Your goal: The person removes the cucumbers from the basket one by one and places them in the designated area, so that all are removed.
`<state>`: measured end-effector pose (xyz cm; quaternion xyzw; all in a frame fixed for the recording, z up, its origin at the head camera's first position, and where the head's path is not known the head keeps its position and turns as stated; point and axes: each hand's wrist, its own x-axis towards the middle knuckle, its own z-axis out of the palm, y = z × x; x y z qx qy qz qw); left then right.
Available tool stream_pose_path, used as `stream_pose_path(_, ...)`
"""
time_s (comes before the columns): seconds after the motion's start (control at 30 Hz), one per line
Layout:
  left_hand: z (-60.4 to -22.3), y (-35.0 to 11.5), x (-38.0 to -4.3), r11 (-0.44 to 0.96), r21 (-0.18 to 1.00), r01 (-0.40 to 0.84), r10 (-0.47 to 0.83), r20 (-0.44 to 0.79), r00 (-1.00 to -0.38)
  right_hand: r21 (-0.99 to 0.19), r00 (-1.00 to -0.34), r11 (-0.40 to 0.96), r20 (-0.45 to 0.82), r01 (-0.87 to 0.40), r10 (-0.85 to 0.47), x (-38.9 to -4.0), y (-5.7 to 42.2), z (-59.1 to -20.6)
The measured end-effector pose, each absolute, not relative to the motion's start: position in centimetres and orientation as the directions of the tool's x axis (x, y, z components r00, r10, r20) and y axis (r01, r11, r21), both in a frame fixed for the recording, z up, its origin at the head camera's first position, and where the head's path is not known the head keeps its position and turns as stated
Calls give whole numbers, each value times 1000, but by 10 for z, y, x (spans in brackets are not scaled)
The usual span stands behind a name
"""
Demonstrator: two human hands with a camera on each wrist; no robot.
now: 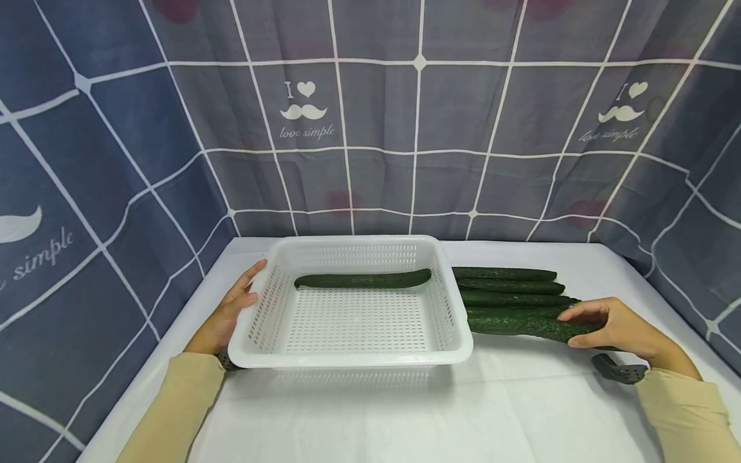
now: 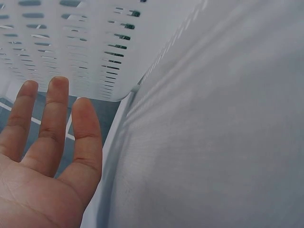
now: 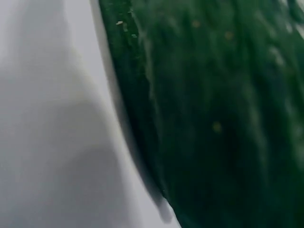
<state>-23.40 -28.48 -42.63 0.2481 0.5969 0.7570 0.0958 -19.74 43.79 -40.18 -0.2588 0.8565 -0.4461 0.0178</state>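
A white perforated plastic basket [image 1: 353, 359] stands on the white-covered table with one long cucumber [image 1: 363, 280] lying across its inside. At the basket's left rim, my left hand [image 1: 228, 308] touches its outer side with fingers spread and fairly straight; the left wrist view has these fingers [image 2: 85, 142] beside the slotted wall. To the right, several dark green cucumbers [image 1: 506, 300] lie side by side next to the basket. My right hand [image 1: 619, 328] pinches the right end of the nearest cucumber [image 1: 529, 325] between thumb and fingers. Close up, a cucumber [image 3: 213, 118] fills much of the right wrist view, hiding that hand's fingers.
The cucumbers' left ends lie close against the basket's right side. A grey-blue checked curtain [image 1: 382, 186] with white lines hangs behind the table [image 1: 370, 418] and along both sides. Dark bands [image 1: 619, 370] sit on both wrists.
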Motion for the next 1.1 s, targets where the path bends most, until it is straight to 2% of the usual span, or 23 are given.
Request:
stream_pose_path(0.43,-425,-283,-232,-250,958,143,419,240,-876,-748,-863,507,173,-429,-474,-205,425,-408)
stream_pose_path(0.9,-425,-284,-233,-273,953,132,422,241,-874,-707,-871,541,228,-456,-436,-208,413,-414)
stream_pose_path(1.1,-426,-285,-235,-259,956,138,420,240,-875,-658,-842,540,311,-525,-440,-213,411,-419)
